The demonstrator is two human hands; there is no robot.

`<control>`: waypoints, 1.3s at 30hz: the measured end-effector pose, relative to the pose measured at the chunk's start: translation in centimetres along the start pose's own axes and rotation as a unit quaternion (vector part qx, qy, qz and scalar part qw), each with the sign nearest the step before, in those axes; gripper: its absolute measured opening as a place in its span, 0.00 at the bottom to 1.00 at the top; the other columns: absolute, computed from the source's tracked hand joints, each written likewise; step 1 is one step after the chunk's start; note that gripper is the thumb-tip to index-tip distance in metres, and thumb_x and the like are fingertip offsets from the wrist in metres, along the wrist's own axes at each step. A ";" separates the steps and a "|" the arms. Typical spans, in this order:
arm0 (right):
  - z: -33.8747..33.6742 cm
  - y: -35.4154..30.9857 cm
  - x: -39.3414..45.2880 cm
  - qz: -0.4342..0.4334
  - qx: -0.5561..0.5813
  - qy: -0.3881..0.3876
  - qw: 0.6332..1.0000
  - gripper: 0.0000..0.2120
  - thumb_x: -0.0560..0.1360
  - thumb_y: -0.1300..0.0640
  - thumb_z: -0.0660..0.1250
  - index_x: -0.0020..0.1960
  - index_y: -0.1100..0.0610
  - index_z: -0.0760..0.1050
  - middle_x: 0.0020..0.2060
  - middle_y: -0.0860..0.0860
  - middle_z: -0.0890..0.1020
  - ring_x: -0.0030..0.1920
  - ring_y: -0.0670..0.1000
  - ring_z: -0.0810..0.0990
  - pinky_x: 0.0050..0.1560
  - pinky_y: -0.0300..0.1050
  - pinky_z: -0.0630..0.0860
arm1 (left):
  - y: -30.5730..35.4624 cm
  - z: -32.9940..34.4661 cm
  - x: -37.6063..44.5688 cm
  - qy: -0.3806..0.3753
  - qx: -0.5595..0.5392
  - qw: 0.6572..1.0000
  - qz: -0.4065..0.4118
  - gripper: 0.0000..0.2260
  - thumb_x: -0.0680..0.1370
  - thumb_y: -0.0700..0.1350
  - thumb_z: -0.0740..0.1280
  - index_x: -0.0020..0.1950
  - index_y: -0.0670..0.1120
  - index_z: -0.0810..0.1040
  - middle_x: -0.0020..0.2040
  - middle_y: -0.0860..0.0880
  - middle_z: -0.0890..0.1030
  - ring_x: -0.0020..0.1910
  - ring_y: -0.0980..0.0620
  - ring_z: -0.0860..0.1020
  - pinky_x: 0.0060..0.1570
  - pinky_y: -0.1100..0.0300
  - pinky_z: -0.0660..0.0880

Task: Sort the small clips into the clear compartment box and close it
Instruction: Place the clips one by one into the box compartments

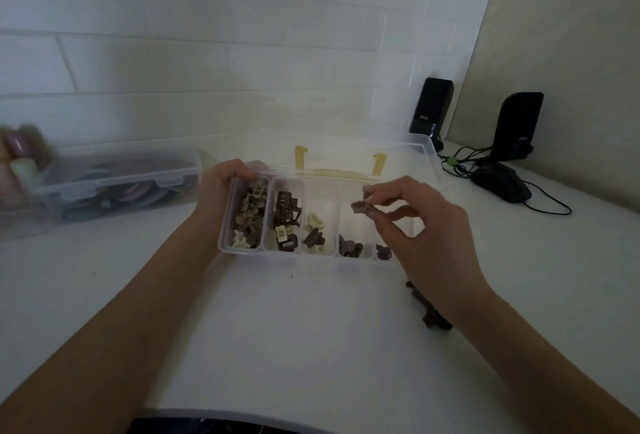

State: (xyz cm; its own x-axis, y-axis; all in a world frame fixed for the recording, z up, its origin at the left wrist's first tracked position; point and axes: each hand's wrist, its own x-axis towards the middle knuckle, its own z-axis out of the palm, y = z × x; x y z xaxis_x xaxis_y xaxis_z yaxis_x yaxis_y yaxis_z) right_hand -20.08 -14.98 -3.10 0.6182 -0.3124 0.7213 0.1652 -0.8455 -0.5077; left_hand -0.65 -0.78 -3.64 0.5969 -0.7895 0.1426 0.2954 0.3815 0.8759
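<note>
A small brown clip [360,206], pinched in the right hand [419,222], hung directly above the compartment box [311,253]'s fourth compartment from the left, while the left hand [221,191] gripped the box's far-left corner.

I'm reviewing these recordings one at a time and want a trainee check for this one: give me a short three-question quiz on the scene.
1. True or false: the lid of the compartment box is shut.
2. What does the right hand pinch? A) a brown clip B) a cable C) a speaker
3. Fill in: loose brown clips lie on the white table under the person's ______ forearm.

Key
1. False: the lid stands open behind the compartments, while the left hand grips the box's left end.
2. A: a small brown clip, held above the fourth compartment from the left.
3. right
</note>
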 end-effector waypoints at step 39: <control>-7.4 2.2 -5.6 -0.012 -0.213 -0.147 0.966 0.11 0.70 0.60 0.67 0.48 0.48 0.82 0.43 0.39 0.78 0.45 0.41 0.76 0.45 0.36 0.76 | -0.4 0.0 0.3 0.069 -0.009 0.997 -0.014 0.16 0.54 0.46 0.68 0.38 0.42 0.72 0.31 0.46 0.79 0.30 0.46 0.77 0.32 0.60 0.76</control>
State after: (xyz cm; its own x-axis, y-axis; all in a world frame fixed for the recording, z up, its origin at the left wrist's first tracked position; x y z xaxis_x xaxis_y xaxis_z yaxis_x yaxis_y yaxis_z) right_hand -28.90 -18.33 -4.80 0.8200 -0.2067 0.5337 -0.1105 -0.9721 -0.2068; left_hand -0.63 -1.19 -3.97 0.6849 -0.7268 0.0526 0.3263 0.3703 0.8697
